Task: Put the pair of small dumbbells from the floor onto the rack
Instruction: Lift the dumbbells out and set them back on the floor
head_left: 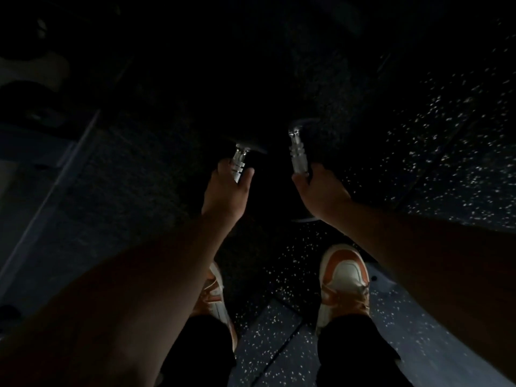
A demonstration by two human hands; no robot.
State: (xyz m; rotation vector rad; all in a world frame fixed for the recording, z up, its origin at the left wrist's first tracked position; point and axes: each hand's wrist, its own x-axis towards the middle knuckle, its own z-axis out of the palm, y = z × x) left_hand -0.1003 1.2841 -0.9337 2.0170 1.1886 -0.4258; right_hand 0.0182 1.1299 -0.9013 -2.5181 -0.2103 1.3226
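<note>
The scene is very dark. Two small dumbbells with shiny chrome handles and black heads lie side by side on the speckled rubber floor ahead of my feet. My left hand (227,192) is wrapped around the chrome handle of the left dumbbell (239,159). My right hand (321,191) grips the handle of the right dumbbell (296,149). The far black heads melt into shadow; a near head edge (304,219) shows under my right wrist. The rack (36,68) is a dim shape at the far left with dark dumbbell heads on it.
My two orange-and-white shoes (344,280) stand just behind the dumbbells. A pale rail (55,174) of the rack runs diagonally along the left. Speckled black floor mats (432,129) spread to the right and front.
</note>
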